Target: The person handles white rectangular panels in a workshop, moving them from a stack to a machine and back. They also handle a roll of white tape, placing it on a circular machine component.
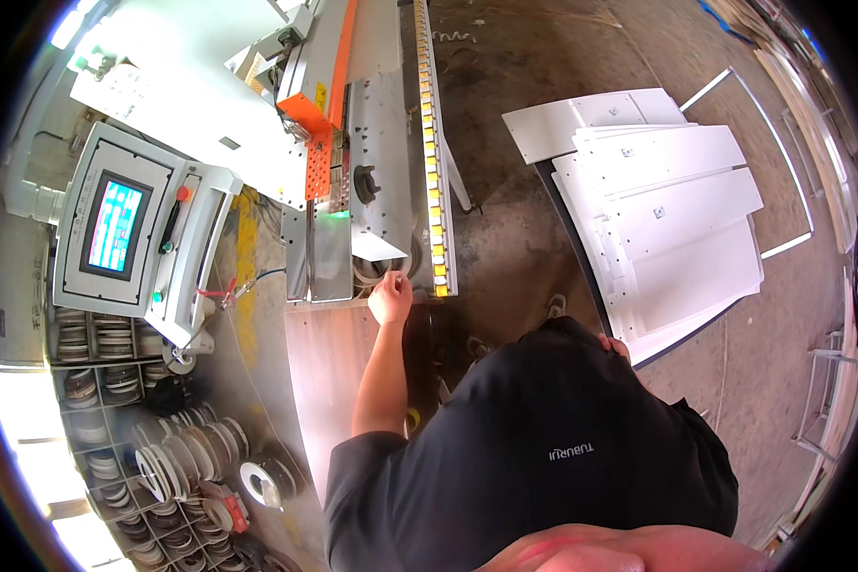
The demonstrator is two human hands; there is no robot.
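Curling beside a machine [377,124] is the left hand [391,298] — right hand [619,348] near labelled panels [677,243] — both grips unclear.

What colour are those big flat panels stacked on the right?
The panels are white; they show best in the head view.

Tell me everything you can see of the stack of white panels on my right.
The stack of white panels lies at your right, a loose pile of thin, flat boards, staggered so several edges show. They look smooth, perhaps coated board. Small labels sit on some faces, and small dark spots dot the left side. A dark edge shows beneath. Your right hand is at the near corner; contact is unclear.
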